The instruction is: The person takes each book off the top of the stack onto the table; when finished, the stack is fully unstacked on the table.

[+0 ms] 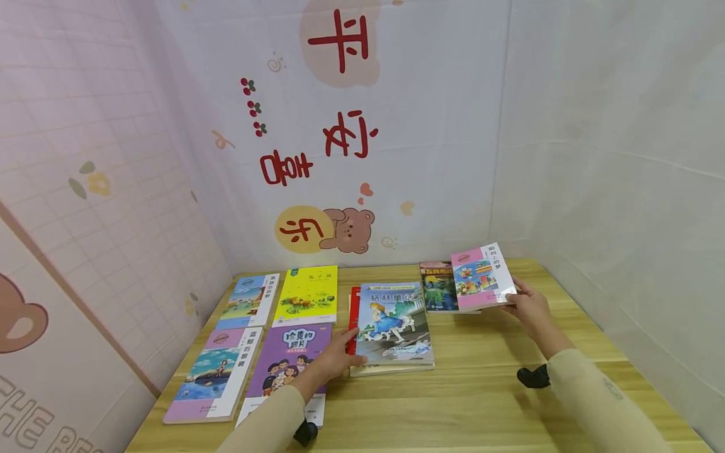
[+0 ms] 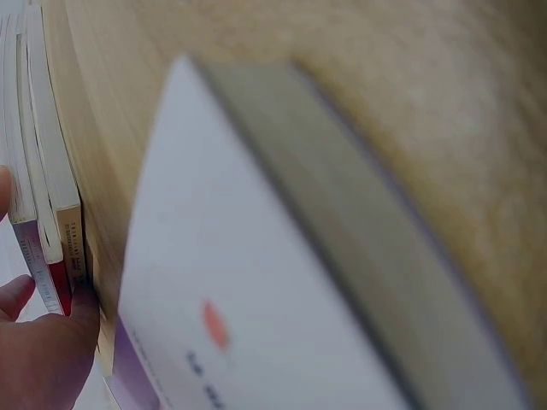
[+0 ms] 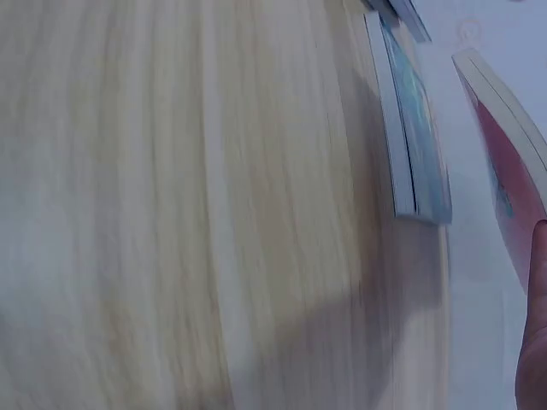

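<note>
Near the table's middle lies a stack of books, topped by a storybook [image 1: 393, 324] with a girl in a blue dress. A red book [image 1: 354, 299] sticks out beneath it on the left. My left hand [image 1: 334, 358] rests at the stack's left edge; in the left wrist view its fingertips [image 2: 81, 307] touch the spines. At the back right my right hand [image 1: 531, 309] pinches a pink-and-white book [image 1: 478, 280] by its lower right corner, thumb on the cover. That book is tilted up and partly covers a dark green book [image 1: 438, 286] lying on the table.
On the left lie a yellow book [image 1: 308, 294], a purple book [image 1: 289, 365] and two pink-and-white books, one with a whale cover [image 1: 212, 374]. The wooden table [image 1: 453, 402] meets fabric walls [image 1: 419, 189] at the back and sides.
</note>
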A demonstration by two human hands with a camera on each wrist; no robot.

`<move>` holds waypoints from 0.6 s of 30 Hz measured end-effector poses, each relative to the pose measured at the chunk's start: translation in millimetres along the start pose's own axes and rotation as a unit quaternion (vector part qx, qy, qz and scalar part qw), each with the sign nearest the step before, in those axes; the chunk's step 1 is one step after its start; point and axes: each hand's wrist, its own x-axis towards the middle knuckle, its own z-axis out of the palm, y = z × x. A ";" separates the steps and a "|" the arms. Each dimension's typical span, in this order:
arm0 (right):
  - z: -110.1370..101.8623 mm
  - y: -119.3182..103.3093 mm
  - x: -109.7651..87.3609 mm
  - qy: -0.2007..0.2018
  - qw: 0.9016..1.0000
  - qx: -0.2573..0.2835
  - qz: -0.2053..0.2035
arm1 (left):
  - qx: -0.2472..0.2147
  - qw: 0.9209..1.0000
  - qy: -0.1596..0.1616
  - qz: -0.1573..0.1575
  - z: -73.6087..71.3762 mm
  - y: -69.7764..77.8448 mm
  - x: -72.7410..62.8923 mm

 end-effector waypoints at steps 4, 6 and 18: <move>-15.0 1.4 6.3 0.012 1.000 -0.008 -0.004 | 0.001 1.000 0.000 0.005 -0.2 0.2 -0.3; -22.3 3.1 9.3 0.018 1.000 -0.016 -0.006 | 0.000 1.000 -0.001 0.009 -0.7 -0.2 -0.3; -72.4 10.6 17.6 0.036 0.998 -0.044 0.021 | -0.007 1.000 -0.003 0.015 -1.5 0.3 -1.7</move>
